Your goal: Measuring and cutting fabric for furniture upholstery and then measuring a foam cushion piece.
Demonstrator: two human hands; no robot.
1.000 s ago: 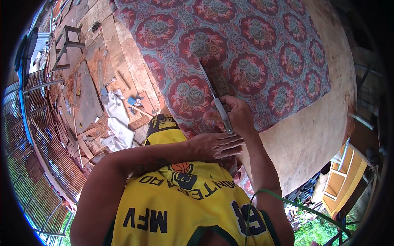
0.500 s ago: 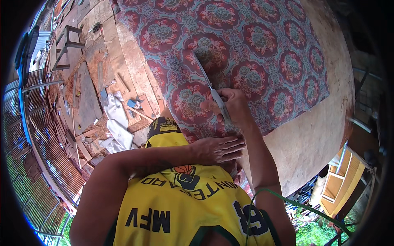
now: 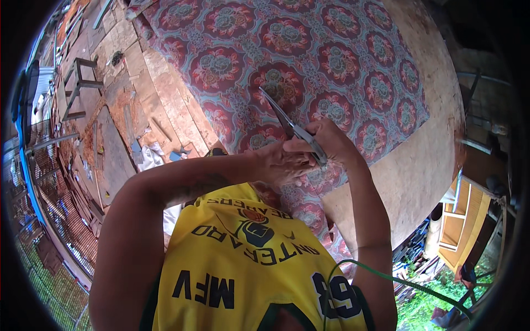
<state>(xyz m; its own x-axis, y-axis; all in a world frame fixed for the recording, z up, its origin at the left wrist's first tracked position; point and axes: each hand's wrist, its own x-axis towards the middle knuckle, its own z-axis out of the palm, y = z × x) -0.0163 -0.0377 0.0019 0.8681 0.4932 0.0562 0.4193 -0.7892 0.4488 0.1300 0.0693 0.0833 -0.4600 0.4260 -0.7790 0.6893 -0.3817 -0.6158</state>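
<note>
Head view: a person in a yellow jersey (image 3: 248, 287) is leaning over a patterned cloth (image 3: 381, 91).
Right hand (image 3: 332, 142): is closing around the grey handle of the scissors (image 3: 303, 135).
Scissors: are lying over the near, left part of the cloth, the blades pointing to the far left.
Left hand (image 3: 281, 165): is reaching across from the left, its fingers lying together just beside the handle; whether they are gripping anything, I cannot tell.
Cloth: is spreading its red and blue-grey flower rounds over a pale wooden table (image 3: 400, 190), bare wood showing at the right.
Left floor: is holding wood scraps, a white sheet (image 3: 149, 156) and, farther off, a dark wooden frame (image 3: 81, 84).
Near right: a green cord (image 3: 411, 283) is trailing past a wooden cabinet (image 3: 462, 222).
</note>
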